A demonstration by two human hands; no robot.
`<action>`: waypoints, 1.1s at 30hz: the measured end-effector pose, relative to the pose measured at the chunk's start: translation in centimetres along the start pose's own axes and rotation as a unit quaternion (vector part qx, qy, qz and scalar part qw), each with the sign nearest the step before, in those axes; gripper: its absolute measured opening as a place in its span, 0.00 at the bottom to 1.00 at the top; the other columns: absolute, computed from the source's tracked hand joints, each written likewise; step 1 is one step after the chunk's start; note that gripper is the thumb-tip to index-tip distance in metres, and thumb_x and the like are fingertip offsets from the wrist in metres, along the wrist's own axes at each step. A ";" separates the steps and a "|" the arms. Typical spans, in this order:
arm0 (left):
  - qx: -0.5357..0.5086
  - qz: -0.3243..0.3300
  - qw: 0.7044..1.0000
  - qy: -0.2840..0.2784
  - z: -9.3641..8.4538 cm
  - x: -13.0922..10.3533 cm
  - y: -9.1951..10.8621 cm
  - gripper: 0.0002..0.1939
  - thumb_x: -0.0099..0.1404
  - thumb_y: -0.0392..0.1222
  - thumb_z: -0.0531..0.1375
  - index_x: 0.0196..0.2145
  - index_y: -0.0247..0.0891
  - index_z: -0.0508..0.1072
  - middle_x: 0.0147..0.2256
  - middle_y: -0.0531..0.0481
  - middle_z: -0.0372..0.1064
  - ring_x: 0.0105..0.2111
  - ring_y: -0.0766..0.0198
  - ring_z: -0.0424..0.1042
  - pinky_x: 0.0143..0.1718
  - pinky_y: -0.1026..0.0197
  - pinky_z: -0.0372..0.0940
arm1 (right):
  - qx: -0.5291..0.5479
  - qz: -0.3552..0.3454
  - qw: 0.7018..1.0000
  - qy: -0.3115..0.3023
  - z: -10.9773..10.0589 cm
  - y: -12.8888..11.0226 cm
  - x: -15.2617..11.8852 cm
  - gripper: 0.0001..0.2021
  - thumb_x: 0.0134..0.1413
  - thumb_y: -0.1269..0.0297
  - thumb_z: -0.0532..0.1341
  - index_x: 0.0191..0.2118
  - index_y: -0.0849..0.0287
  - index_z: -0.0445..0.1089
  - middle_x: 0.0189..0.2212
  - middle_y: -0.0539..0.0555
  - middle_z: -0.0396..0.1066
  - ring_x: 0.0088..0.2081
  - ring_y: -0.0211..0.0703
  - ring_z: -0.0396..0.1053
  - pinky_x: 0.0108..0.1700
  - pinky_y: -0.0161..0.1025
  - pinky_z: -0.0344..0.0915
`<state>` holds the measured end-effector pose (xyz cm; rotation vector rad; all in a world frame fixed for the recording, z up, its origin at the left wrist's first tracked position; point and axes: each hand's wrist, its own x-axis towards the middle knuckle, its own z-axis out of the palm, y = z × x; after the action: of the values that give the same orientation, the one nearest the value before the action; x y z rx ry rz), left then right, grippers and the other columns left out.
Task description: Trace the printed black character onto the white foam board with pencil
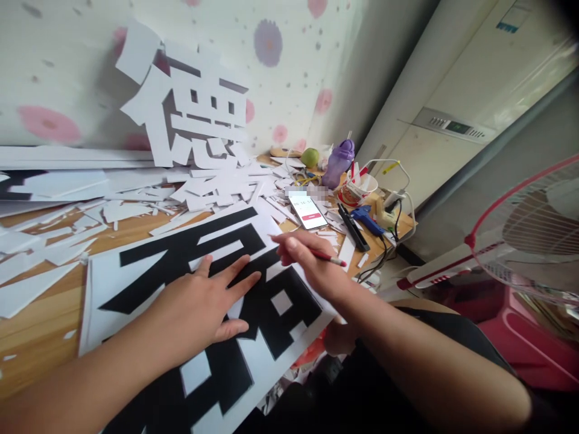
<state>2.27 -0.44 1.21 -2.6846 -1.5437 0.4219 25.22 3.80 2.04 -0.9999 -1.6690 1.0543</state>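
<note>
Hand [208, 304] flat on black stencil [271, 298], other clear of sheet's edge, gripping 1 pencil [323, 256]

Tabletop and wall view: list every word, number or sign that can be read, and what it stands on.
"德": the white cutout against the wall.
Black-and-white sheet: large black strokes, partly under the left hand; I cannot tell which character.
Phone: digits and a red button, too blurred to read surely.
Red-printed tub and the appliance's display: too small to read.
</note>
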 end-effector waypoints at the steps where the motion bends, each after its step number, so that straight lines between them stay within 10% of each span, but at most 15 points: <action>1: -0.008 -0.002 1.000 -0.004 -0.2 0.0 0.1 0.40 0.67 0.55 0.65 0.72 0.59 0.56 0.75 0.51 0.50 0.66 0.20 0.59 0.48 0.35 0.76 | 0.003 0.017 1.000 0.007 1.2 0.3 0.4 0.18 0.62 0.46 0.60 0.37 0.57 0.77 0.27 0.51 0.72 0.28 0.40 0.71 0.32 0.39 0.70; 8: -0.028 -0.013 0.999 -0.039 -0.8 0.0 0.4 0.40 0.66 0.54 0.66 0.72 0.58 0.57 0.75 0.54 0.48 0.67 0.15 0.55 0.44 0.33 0.77 | 0.059 0.078 0.992 0.082 4.5 3.7 0.8 0.06 0.43 0.63 0.61 0.25 0.53 0.62 0.17 0.44 0.67 0.20 0.37 0.65 0.25 0.35 0.61; 33: -0.021 -0.010 0.998 -0.059 -1.0 0.1 0.4 0.38 0.67 0.51 0.64 0.71 0.58 0.57 0.75 0.56 0.45 0.68 0.16 0.53 0.48 0.32 0.76 | -0.096 0.066 0.980 0.160 3.6 4.5 0.2 0.08 0.43 0.64 0.58 0.19 0.53 0.57 0.18 0.47 0.64 0.24 0.38 0.62 0.29 0.37 0.59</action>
<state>2.91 -0.44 2.05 -2.7179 -1.6261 0.5639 22.55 4.60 -2.99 -1.3462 -1.4721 0.7748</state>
